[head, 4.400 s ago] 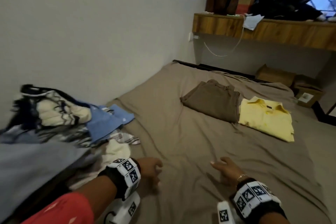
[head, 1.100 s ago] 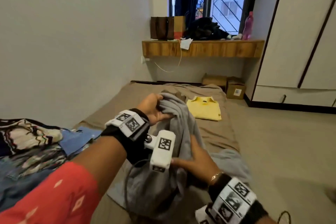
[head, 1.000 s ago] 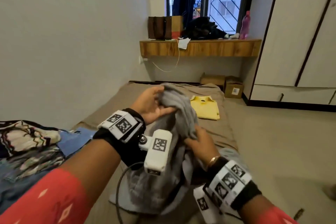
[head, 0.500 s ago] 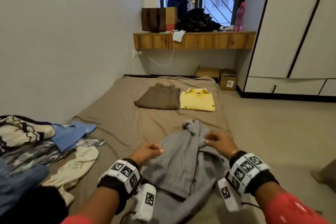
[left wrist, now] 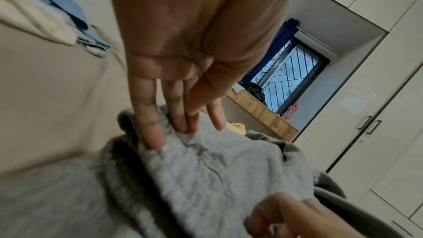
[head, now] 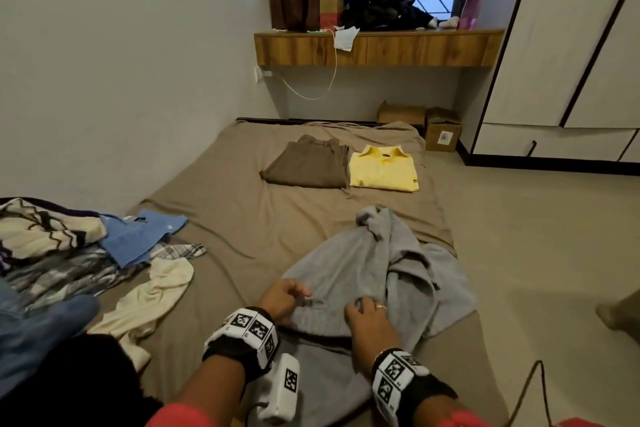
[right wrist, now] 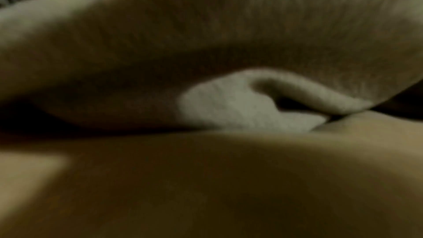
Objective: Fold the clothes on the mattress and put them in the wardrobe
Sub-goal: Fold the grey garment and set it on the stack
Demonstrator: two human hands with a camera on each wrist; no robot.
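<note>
While grey garment (head: 377, 274) lies crumpled at near end of mattress (head: 242, 218), both hands work its near edge. Left hand (head: 282, 298): thumb and 2 middle fingers pinch fabric edge, seen in left wrist view. Right hand (head: 367, 321): rests on cloth, fingers curled; grip cannot tell, wrist view dark. Step, by judgement: spread flat before folding. Do well: pull edge taut, shake out bunched far end, smooth creases outward. Brown garment (head: 308, 166) and yellow shirt (head: 382, 170) folded, far end. Unfolded pile (head: 69, 246) at left. Wardrobe (head: 571, 45) shut, right.
</note>
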